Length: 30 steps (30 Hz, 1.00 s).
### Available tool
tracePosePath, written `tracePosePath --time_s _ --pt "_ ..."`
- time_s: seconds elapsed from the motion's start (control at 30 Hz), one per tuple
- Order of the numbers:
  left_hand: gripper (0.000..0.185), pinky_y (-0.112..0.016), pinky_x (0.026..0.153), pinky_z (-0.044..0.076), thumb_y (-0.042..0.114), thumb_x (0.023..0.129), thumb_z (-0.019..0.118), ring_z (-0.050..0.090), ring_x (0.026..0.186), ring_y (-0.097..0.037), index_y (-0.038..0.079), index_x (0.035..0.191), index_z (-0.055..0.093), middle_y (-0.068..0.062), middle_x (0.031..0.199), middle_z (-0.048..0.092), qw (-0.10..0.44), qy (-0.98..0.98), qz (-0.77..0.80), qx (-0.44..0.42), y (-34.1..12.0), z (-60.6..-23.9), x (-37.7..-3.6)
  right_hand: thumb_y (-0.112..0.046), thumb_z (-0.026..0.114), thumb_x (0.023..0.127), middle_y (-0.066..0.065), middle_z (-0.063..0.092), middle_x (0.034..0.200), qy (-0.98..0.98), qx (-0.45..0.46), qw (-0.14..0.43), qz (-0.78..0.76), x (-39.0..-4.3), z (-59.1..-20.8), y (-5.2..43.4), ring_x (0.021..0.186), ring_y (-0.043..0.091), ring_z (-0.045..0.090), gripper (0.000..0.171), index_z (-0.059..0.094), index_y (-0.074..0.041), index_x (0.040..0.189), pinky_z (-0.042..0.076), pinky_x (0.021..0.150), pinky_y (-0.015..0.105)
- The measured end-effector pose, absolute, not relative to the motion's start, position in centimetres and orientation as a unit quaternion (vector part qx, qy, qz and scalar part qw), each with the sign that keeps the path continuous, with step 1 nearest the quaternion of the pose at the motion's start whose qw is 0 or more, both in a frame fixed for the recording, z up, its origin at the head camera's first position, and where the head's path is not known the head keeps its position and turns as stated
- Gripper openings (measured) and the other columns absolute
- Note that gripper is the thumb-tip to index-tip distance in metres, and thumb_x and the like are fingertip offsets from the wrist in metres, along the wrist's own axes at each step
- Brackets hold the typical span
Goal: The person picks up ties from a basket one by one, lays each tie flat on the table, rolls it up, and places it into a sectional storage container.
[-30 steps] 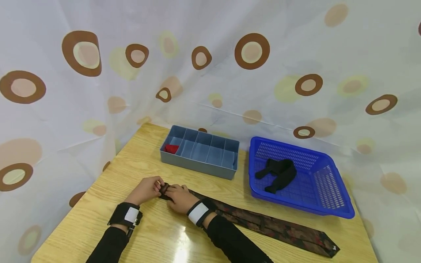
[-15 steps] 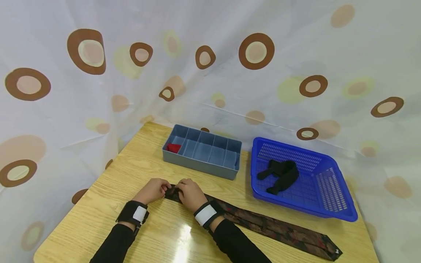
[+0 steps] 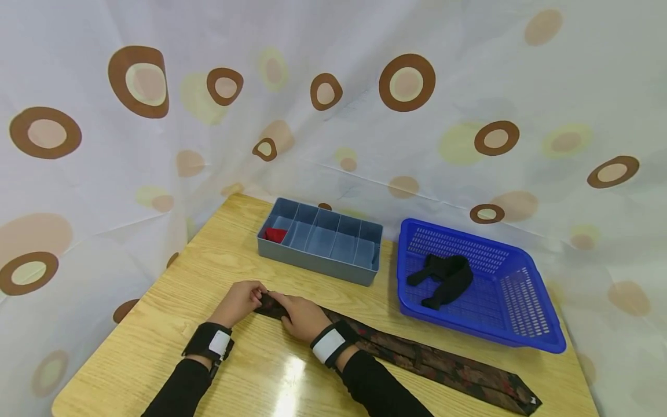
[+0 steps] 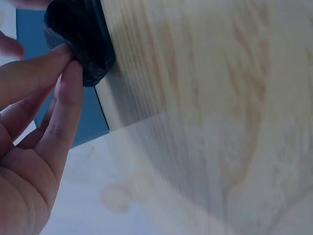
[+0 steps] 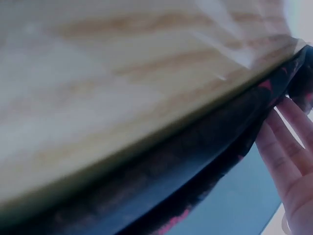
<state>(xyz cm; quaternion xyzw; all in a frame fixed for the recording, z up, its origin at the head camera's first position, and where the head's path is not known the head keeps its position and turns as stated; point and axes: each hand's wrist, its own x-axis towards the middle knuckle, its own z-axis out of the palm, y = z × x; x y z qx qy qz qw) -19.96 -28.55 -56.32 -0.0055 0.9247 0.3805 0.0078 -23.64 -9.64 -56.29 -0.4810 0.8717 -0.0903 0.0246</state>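
Note:
A long dark tie with a red pattern (image 3: 417,359) lies slantwise across the wooden table (image 3: 208,266). Its wide end reaches the front right corner. Its narrow end is rolled into a small coil (image 3: 267,303) between both hands. My left hand (image 3: 254,298) pinches the coil from the left; in the left wrist view its fingertips (image 4: 66,61) press the dark roll (image 4: 80,34). My right hand (image 3: 283,306) lies over the tie just right of the coil, fingers curled on it. The right wrist view shows the tie (image 5: 195,166) close up beside the fingers (image 5: 286,156).
A grey divided box (image 3: 318,263) stands behind the hands, with a red item (image 3: 274,234) in its leftmost compartment. A blue slotted basket (image 3: 521,307) at the right holds a black cloth piece (image 3: 445,278). A spotted curtain (image 3: 333,116) surrounds the table.
The right hand has slid slightly towards me along the tie, and the left hand stays at the coil. The head view has shifted a little.

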Motion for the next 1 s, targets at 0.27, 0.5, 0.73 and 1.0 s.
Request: tracePosePath --time_s 0.27,0.5,0.73,1.0 --pt "0.061 -0.039 0.083 0.050 0.010 0.064 0.085 0.058 0.097 -0.025 0.003 0.120 0.059 -0.011 0.112 0.056 0.015 0.955 0.284 0.079 -28.8 -56.3 -20.0 -0.021 0.059 0.092 0.001 0.063 0.121 0.873 -0.482 0.044 -0.052 -23.6 -55.9 -9.8 0.109 0.014 0.061 0.041 0.055 -0.016 0.132 0.050 0.091 0.026" --pt "0.028 -0.035 0.076 0.050 0.010 0.065 0.084 0.059 0.086 -0.021 0.010 0.089 0.070 -0.002 0.089 0.064 -0.010 0.970 0.219 0.104 -29.0 -56.1 -20.8 -0.022 0.058 0.093 0.003 0.057 0.128 0.873 -0.484 0.033 -0.058 -23.7 -56.1 -9.7 0.109 0.015 0.060 0.039 0.056 -0.015 0.131 0.050 0.089 0.025" --pt "0.040 -0.034 0.074 0.049 0.011 0.064 0.085 0.056 0.080 -0.016 0.010 0.100 0.067 -0.001 0.089 0.058 0.036 0.969 0.221 0.104 -29.4 -56.5 -20.6 -0.027 0.056 0.094 0.005 0.053 0.133 0.860 -0.511 0.008 -0.014 -23.3 -56.5 -9.7 0.119 0.016 0.055 0.042 0.054 -0.010 0.132 0.046 0.098 0.027" --pt "0.034 -0.025 0.063 0.044 0.002 0.071 0.078 0.051 0.070 -0.011 0.005 0.101 0.062 -0.004 0.082 0.057 0.040 0.940 0.325 0.098 -28.8 -56.0 -20.7 -0.028 0.055 0.094 0.007 0.052 0.132 0.868 -0.495 0.035 -0.018 -23.5 -56.2 -9.1 0.116 0.017 0.056 0.044 0.052 -0.010 0.135 0.048 0.095 0.027"
